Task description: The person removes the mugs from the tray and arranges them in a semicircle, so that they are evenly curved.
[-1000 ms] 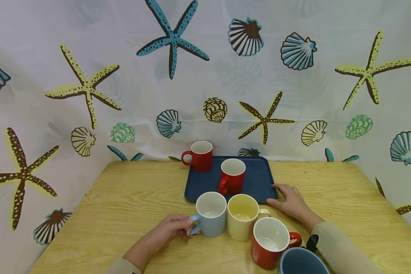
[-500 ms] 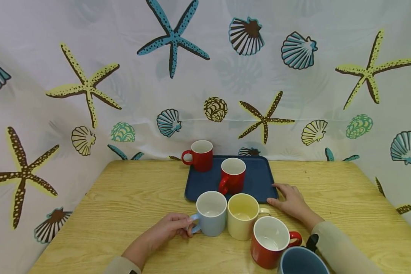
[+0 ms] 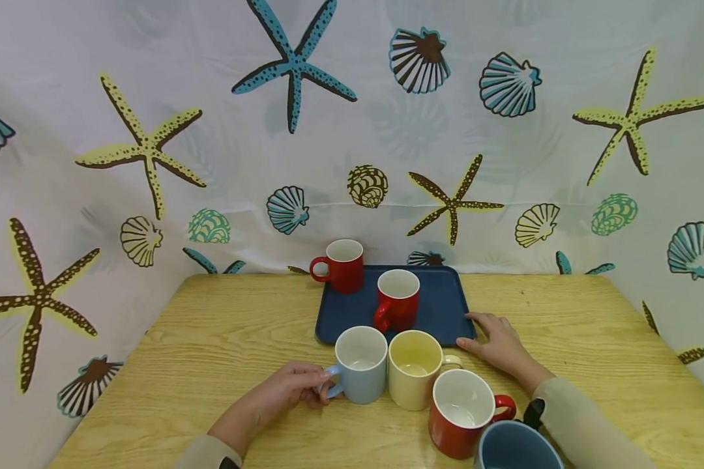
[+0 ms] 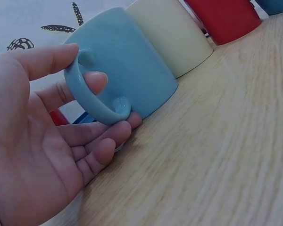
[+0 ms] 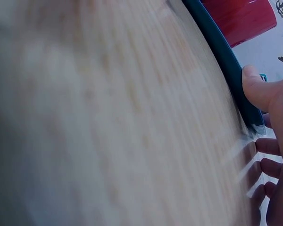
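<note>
1. Eleven o'clock: your left hand [image 3: 296, 384] pinches the handle [image 4: 86, 100] of the light-blue mug [image 3: 364, 383].
2. That mug, twelve o'clock, seems stiff, slick, breakable and fairly heavy; hold its handle.
3. Two o'clock: your right hand [image 3: 497, 342], thumb and fingers spread, touches the tray [image 3: 440, 309].

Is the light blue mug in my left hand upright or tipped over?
Upright: in the head view, the light blue mug has its rim facing up, and the left wrist view shows its base on the table.
</note>
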Demonstrator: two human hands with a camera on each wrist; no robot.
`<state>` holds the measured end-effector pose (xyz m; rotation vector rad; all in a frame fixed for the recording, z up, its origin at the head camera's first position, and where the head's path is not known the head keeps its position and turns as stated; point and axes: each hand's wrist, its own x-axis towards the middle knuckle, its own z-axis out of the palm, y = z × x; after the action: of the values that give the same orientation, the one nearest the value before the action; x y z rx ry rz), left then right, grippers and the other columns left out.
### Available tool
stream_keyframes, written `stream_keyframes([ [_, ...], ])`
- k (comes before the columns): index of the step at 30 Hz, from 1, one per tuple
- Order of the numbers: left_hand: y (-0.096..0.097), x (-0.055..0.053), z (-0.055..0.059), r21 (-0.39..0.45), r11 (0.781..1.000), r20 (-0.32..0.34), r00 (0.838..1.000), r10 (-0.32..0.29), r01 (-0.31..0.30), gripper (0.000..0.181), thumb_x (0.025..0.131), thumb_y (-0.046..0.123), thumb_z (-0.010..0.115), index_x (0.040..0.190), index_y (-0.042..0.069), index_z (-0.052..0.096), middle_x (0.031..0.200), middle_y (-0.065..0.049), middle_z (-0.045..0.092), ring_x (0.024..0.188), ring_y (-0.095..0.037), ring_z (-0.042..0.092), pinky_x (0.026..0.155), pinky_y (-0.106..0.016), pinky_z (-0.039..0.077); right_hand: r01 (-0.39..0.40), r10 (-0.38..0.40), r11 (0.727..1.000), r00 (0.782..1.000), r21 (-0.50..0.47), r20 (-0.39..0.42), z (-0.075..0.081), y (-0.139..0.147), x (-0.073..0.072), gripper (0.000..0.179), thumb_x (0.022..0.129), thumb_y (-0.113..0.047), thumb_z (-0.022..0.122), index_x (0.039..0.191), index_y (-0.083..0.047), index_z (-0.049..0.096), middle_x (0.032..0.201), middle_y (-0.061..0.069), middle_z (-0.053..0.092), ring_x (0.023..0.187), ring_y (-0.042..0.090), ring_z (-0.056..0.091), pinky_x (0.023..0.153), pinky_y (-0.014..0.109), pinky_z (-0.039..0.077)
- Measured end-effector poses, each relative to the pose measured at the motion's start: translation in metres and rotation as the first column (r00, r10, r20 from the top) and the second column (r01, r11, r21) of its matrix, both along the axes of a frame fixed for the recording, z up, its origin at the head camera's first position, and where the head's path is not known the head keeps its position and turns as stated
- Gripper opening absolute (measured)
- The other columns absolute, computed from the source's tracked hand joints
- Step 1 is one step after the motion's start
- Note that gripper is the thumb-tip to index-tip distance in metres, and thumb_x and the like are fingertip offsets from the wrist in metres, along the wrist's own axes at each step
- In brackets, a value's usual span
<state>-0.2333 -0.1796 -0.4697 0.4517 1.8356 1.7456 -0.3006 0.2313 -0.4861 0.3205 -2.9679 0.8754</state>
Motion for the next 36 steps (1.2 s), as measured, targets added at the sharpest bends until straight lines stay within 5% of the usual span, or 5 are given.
stream_keyframes([
  [7, -0.003, -0.001, 0.009, -0.095, 0.995, -0.011, 0.999, -0.031, 0.030, 0.032, 0.094, 0.030, 0.053, 0.088, 0.001, 0.065, 0.087, -0.007, 0.065, 0.081, -0.021, 0.055, 0.067, -0.029, 0.045, -0.004, 0.004, 1.000, 1.000, -0.003, 0.001, 0.001, 0.000, 0.000, 0.073, 0.082, -0.054, 0.063, 0.135, -0.007, 0.046, 0.136, 0.022, 0.043, 0.120, 0.040, 0.035, 0.097, 0.060, 0.029],
  [12, -0.005, -0.007, 0.024, -0.247, 0.965, -0.104, 0.988, -0.116, 0.087, 0.036, 0.095, 0.034, 0.051, 0.103, 0.003, 0.067, 0.097, -0.008, 0.065, 0.085, -0.025, 0.056, 0.069, -0.034, 0.048, -0.009, 0.009, 1.000, 1.000, 0.002, -0.004, 0.003, -0.002, 0.001, 0.072, 0.082, -0.054, 0.062, 0.135, -0.007, 0.046, 0.135, 0.022, 0.044, 0.119, 0.040, 0.036, 0.096, 0.060, 0.029],
  [17, -0.006, -0.015, 0.036, -0.335, 0.939, -0.165, 0.977, -0.133, 0.071, 0.038, 0.096, 0.037, 0.049, 0.108, 0.004, 0.064, 0.094, -0.007, 0.061, 0.080, -0.028, 0.055, 0.070, -0.039, 0.047, -0.011, 0.011, 1.000, 1.000, -0.001, -0.019, 0.001, -0.001, 0.000, 0.071, 0.082, -0.052, 0.063, 0.134, -0.007, 0.047, 0.134, 0.021, 0.045, 0.118, 0.040, 0.037, 0.096, 0.059, 0.029],
  [25, -0.001, -0.031, 0.040, -0.360, 0.933, -0.166, 0.982, -0.094, 0.029, 0.047, 0.097, 0.046, 0.042, 0.103, 0.006, 0.066, 0.100, -0.006, 0.061, 0.091, -0.023, 0.058, 0.070, -0.040, 0.048, -0.011, 0.011, 1.000, 0.999, -0.002, -0.037, -0.003, 0.001, -0.002, 0.070, 0.082, -0.053, 0.063, 0.133, -0.007, 0.048, 0.134, 0.020, 0.046, 0.118, 0.039, 0.038, 0.096, 0.058, 0.029],
  [36, 0.010, -0.058, 0.032, -0.347, 0.928, -0.229, 0.972, 0.058, -0.137, 0.051, 0.091, 0.055, 0.046, 0.098, 0.008, 0.065, 0.095, -0.006, 0.066, 0.091, -0.023, 0.061, 0.078, -0.039, 0.048, -0.010, 0.010, 1.000, 0.999, 0.007, -0.033, -0.003, 0.001, -0.003, 0.073, 0.081, -0.055, 0.062, 0.134, -0.008, 0.047, 0.135, 0.020, 0.045, 0.119, 0.039, 0.037, 0.097, 0.058, 0.028],
])
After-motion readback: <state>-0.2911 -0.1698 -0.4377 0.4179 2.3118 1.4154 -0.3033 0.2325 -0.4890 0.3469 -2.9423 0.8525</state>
